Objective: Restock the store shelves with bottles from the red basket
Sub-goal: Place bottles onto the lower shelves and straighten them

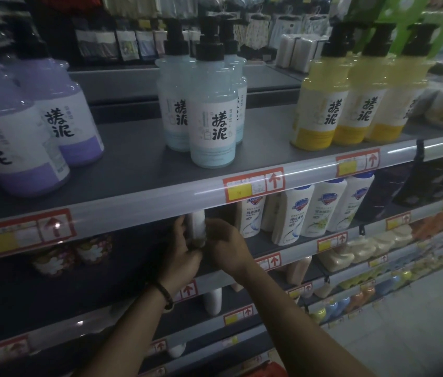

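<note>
Both my hands hold one white bottle (197,227) upright on the second shelf (258,244), just under the top shelf's rail. My left hand (181,251) grips its left side and base. My right hand (224,244) wraps its right side. The bottle's top is hidden behind the rail. To its right stand several white body-wash bottles (321,208) on the same shelf. A red shape at the bottom edge may be the red basket (266,370).
The top shelf (138,172) carries purple pump bottles (27,126), pale blue pump bottles (209,104) and yellow pump bottles (351,102). Lower shelves hold a white bottle (213,300) and coloured packs (351,300). Tiled floor (419,322) lies at the right.
</note>
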